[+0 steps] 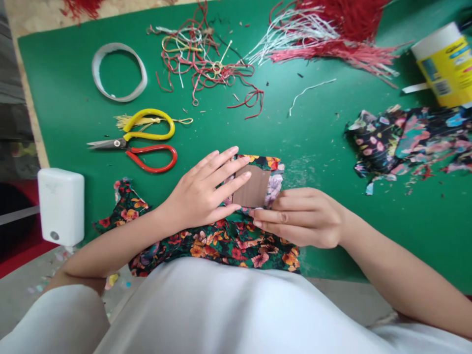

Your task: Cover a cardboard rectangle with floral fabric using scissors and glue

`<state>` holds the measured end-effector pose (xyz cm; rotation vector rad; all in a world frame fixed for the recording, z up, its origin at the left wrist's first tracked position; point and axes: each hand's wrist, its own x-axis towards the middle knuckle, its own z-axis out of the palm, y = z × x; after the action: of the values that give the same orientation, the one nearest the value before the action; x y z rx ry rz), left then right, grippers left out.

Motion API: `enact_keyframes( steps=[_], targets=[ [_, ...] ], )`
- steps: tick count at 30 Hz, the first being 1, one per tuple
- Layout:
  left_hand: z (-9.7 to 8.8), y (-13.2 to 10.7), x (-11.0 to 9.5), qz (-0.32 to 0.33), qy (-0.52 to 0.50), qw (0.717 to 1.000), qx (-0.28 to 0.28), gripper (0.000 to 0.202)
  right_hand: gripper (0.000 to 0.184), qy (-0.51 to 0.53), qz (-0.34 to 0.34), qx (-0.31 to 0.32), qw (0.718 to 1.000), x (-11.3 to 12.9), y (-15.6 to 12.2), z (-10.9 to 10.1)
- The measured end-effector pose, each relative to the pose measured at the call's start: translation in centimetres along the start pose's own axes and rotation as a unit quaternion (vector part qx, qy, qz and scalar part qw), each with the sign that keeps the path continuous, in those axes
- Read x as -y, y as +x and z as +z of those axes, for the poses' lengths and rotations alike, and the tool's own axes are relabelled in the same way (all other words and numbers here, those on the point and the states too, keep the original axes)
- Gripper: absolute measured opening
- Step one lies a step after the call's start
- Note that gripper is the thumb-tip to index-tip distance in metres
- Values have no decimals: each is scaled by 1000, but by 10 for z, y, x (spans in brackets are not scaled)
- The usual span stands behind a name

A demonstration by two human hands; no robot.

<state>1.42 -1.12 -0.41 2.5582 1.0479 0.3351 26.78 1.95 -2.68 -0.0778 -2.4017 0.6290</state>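
"Lying where, that flat brown squarish panel (pixel 257 191) edged with multicoloured flowered fabric (pixel 274 186)?"

"Frame centre: the left hand (pixel 207 191), fingers spread, rests across its left side; the right hand (pixel 308 217) curls by its lower-right corner, any pinch hidden."

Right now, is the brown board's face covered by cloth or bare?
Mostly bare: the board shows brown around the spread left hand, with cloth along its far and right edges. Underside: cannot tell.
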Motion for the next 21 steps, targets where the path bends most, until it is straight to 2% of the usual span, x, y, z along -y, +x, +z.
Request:
enact_keyframes(
  steps=[3, 6, 9, 12, 16, 21],
  targets=[
    [0, 0, 0, 3, -3, 1000, -5, 50, 15, 38, 45, -44, 997, 1, 0, -2],
    [0, 0, 0, -3, -15, 1000, -4, 52, 25, 67, 129, -118, 982, 1, 2, -7],
    [0, -1, 0, -2, -21, 1000, -3, 55, 35, 27, 240, -189, 952, 0, 5, -9],
    [1, -1, 0, -1, -23, 1000, -3, 56, 33, -32, 324, -227, 918, -1, 9, -6],
    [0, -1, -1, -7, -25, 1000, -1, 55, 32, -83, 363, -197, 907, -5, 13, -1],
    [0, -1, -2, -2, -11, 1000, 0, 53, 32, -108, 323, -158, 927, -9, 14, -1]
  ],
)
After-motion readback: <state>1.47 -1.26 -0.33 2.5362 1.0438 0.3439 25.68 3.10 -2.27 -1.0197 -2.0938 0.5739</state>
